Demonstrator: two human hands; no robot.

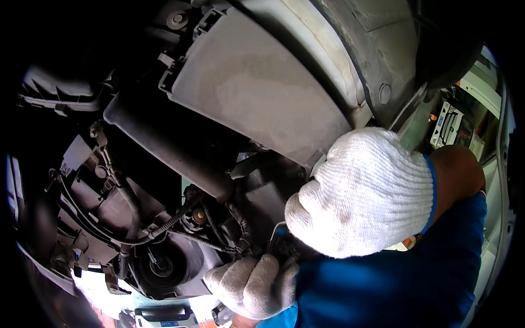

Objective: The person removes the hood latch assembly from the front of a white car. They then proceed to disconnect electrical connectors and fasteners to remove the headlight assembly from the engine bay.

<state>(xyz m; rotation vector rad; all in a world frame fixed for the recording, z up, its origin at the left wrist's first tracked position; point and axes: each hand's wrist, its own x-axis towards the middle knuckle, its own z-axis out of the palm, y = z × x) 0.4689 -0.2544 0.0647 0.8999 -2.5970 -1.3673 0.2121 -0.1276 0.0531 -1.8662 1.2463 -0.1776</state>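
Note:
White knit gloves cover both of my hands inside a vehicle's engine bay. My right hand (365, 197) is closed, its fingers curled beside the lower corner of a long, dusty, dark plastic cover (257, 82). A thin bent metal rod (275, 232) shows at its fingertips and runs down toward my other hand; whether it is gripped cannot be made out. Lower down, my left hand (252, 285) has its fingers curled near wiring and a dark connector area. What lies inside its fingers is hidden.
Corrugated wire harnesses (131, 210) cross the left side. A thick dark pipe (167, 156) slants beneath the cover. A round dark housing (159, 265) sits lower left. My blue sleeve (394, 284) blocks the lower right. A white vehicle (451, 128) stands beyond the fender.

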